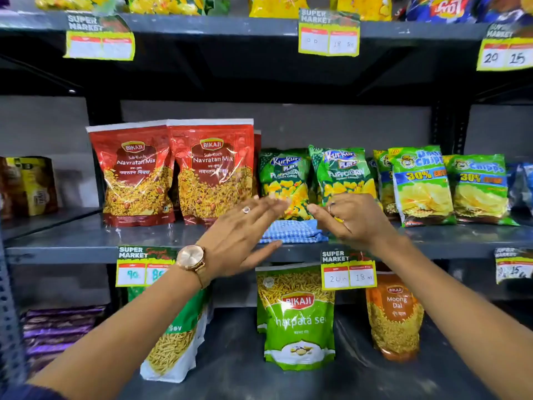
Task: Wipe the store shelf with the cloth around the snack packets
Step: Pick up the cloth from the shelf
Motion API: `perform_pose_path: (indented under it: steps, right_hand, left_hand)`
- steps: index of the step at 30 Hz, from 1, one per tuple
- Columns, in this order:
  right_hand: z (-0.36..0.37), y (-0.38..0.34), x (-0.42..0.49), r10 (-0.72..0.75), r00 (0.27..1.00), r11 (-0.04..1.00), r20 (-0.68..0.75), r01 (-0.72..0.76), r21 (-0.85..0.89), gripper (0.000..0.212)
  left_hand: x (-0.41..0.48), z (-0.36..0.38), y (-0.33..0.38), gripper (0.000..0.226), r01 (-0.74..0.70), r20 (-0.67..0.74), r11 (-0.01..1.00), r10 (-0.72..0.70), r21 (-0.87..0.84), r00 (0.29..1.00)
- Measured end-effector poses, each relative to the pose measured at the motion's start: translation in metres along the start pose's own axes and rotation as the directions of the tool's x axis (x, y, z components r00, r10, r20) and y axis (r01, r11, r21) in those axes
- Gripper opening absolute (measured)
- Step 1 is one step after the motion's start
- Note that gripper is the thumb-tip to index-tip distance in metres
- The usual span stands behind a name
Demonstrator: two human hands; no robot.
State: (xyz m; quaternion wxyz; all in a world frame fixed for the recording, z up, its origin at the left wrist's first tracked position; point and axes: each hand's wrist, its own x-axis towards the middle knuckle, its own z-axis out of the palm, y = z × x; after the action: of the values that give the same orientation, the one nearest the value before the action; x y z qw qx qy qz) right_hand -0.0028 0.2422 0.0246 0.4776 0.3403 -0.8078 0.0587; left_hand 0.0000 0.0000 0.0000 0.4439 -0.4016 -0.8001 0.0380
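A folded blue-and-white checked cloth (292,232) lies on the grey middle shelf (72,239), near its front edge, below two green Kurkure puffcorn packets (284,180). My left hand (242,241) hovers just left of the cloth, fingers stretched out and apart, holding nothing; a watch is on that wrist. My right hand (353,217) is just right of the cloth, fingers loosely curled toward the packets; what it touches is unclear. Two red Bikaji Navratan Mix packets (173,174) stand upright to the left.
Green chips packets (450,186) stand at the right of the middle shelf. Price tags (347,269) hang from the shelf's front lip. The lower shelf holds Bikaji sev (297,319) and Moong Dal (396,316) packets. Yellow packets fill the top shelf (259,24).
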Motion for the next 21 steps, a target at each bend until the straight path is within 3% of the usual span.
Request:
perform_pose_path:
  steps: [3, 6, 11, 15, 18, 21]
  right_hand:
    - [0.015, 0.014, -0.009, 0.169, 0.977, 0.977, 0.127, -0.183, 0.109, 0.052]
    - [0.032, 0.033, -0.009, 0.297, 0.901, 0.904, 0.316, -0.372, 0.212, 0.045]
    - [0.053, 0.040, -0.001, 0.198, 0.729, 0.822, 0.655, -0.488, 0.293, 0.086]
    - [0.064, 0.037, 0.008, 0.097, 0.611, 0.864, 0.786, -0.444, 0.238, 0.092]
    - [0.064, 0.036, 0.011, 0.066, 0.611, 0.859, 0.789, -0.437, 0.266, 0.081]
    - [0.057, 0.030, 0.010, 0.099, 0.677, 0.879, 0.729, -0.403, 0.255, 0.067]
  left_hand:
    - [-0.004, 0.022, -0.007, 0.064, 0.051, 0.192, 0.997, -0.038, -0.061, 0.981]
    - [-0.002, 0.041, -0.018, 0.074, 0.196, 0.326, 0.975, -0.152, -0.107, 0.933]
    - [0.010, 0.049, -0.040, 0.084, 0.311, 0.529, 0.932, -0.172, -0.184, 0.831]
    - [0.007, 0.048, -0.047, 0.075, 0.336, 0.556, 0.898, -0.132, -0.283, 0.821]
    - [0.006, 0.041, -0.049, 0.075, 0.369, 0.555, 0.867, -0.136, -0.334, 0.821]
    - [0.006, 0.030, -0.048, 0.060, 0.351, 0.508, 0.884, -0.159, -0.308, 0.847]
